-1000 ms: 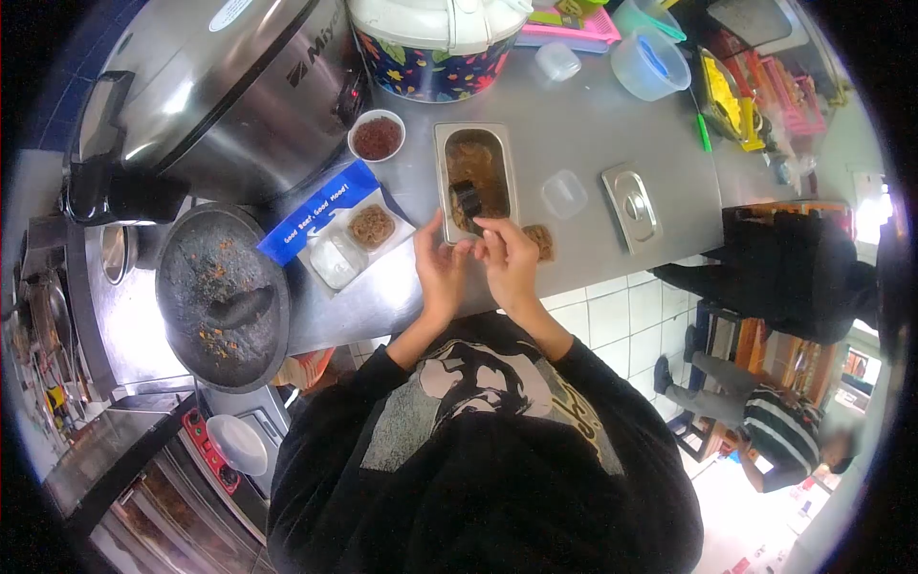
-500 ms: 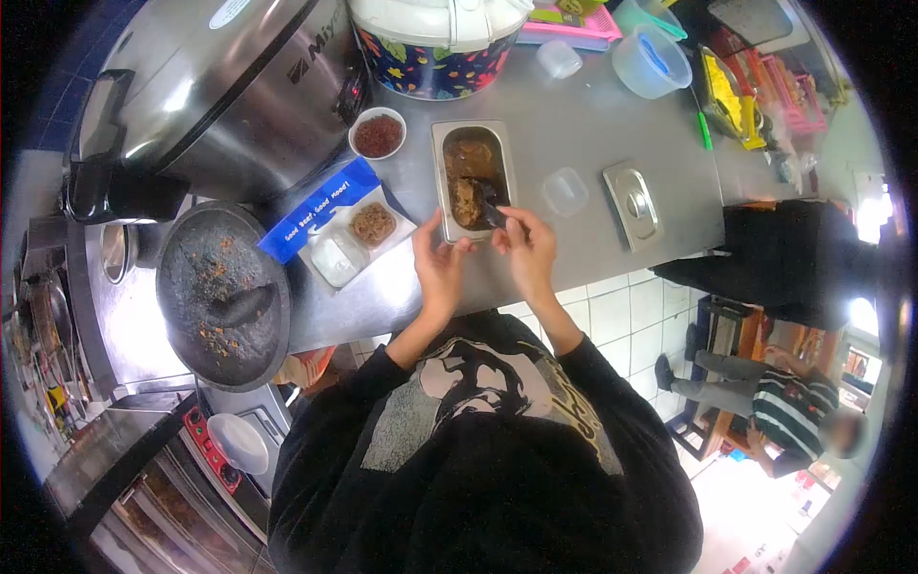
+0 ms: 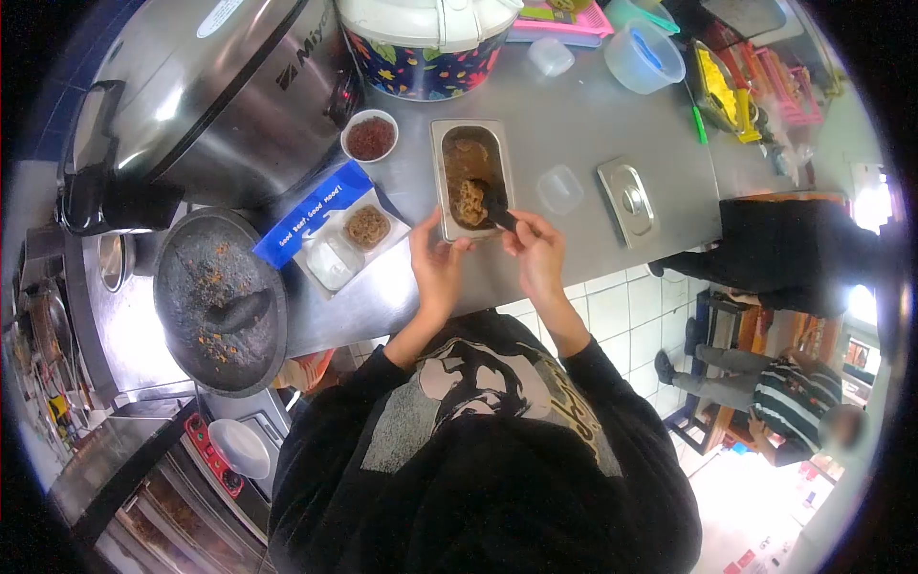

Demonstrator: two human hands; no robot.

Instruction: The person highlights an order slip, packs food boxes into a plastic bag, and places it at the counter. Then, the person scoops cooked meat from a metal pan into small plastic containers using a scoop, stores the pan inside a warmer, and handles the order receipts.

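A steel food pan point(image 3: 438, 153) with brown sauce and chunky food stands on the counter in front of me. My left hand point(image 3: 437, 268) grips its near left corner, fingers along the side and thumb at the front. In my right hand point(image 3: 537, 253) is a black spoon point(image 3: 496, 210), pinched by its handle. The spoon's head is down in the pan beside a heap of minced-looking food point(image 3: 471, 201). To the left, a blue and white paper box point(image 3: 311, 212) lies open, holding shredded brown food point(image 3: 366, 227) and a white, wrapped-looking portion point(image 3: 332, 261).
A bowl of dark red food point(image 3: 370, 139) stands behind the box. A stone mortar point(image 3: 182, 325) with a pestle point(image 3: 239, 311) is at left, near a large steel cooker point(image 3: 229, 115). A steel lid point(image 3: 628, 203) and a clear plastic lid point(image 3: 564, 189) lie right. Two people are farther right.
My right hand has shifted slightly right and down with the spoon. The food at the pan's near end now shows as a raised heap. The view has shifted a little.
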